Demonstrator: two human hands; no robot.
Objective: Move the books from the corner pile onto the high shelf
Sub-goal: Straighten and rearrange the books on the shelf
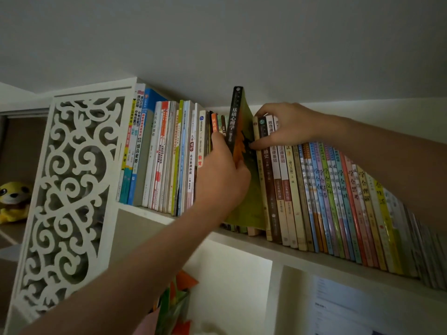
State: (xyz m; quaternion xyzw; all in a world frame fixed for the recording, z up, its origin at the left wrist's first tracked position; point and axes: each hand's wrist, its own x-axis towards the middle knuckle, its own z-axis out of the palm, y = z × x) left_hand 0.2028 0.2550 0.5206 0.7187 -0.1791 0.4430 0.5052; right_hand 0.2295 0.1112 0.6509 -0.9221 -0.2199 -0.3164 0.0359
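Dim light; small print on most spines unreadable; far-right end of the row blurs and runs out of frame. Left edge: yellow plush toy (13, 201) partly cut off, half hidden behind the white fretwork panel (70, 189); right of it, the high shelf (314, 256) with a full row of upright books (169, 155) under the ceiling. Centre of frame: left hand (223, 176) grips the green book (244, 170) with the dark spine, thumb on the spine side, fingers curled round the cover and mostly hidden behind it; book stands upright in a gap in the row, taller than its neighbours, its lower edge at the shelf board; whether fully seated, cannot tell. Right of centre: right hand (286, 128) grips the tops of the brown and white books (273, 180) just beside the gap, fingers hooked over their upper edges, thumb touching the green cover. Lower centre: orange and green paper shapes (179, 298), blurred, cut by the bottom edge.
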